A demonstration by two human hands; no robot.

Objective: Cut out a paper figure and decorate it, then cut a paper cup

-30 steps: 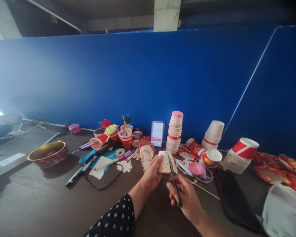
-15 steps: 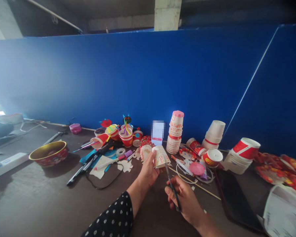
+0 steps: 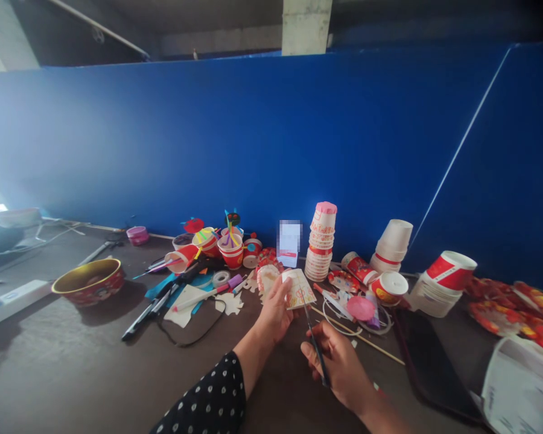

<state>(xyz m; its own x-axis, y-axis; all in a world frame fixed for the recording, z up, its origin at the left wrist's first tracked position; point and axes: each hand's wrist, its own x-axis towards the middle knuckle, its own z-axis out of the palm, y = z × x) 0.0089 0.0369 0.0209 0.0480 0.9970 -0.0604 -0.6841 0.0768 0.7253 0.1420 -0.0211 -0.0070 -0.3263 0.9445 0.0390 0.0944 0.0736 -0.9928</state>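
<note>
My left hand [image 3: 275,310] grips a white paper cup [image 3: 300,288] that bears red and yellow drawn lines, held tilted above the table. Dark-handled scissors [image 3: 317,349] are in my right hand [image 3: 337,361], their tips pointing up at the cup's lower edge. Whether the blades touch the paper I cannot tell. Just behind the cup lies a red-and-white cut paper piece [image 3: 268,278]. Beyond it a white phone-like screen [image 3: 290,241] stands upright, its upper part blurred. A tall stack of paper cups [image 3: 320,247] with a pink top rises to the right.
Decorated cups [image 3: 230,250], markers [image 3: 203,298] and a tape roll [image 3: 221,278] lie to the left, with a red-gold bowl [image 3: 88,282] farther out. On the right are cup stacks [image 3: 443,283], a wooden stick [image 3: 380,349] and a dark flat device [image 3: 434,367]. A blue partition [image 3: 253,138] stands behind.
The cup has turned in my left hand, so its drawn side now faces me more. The scissors have dropped slightly, and their tips have moved from over the cup to its lower edge.
</note>
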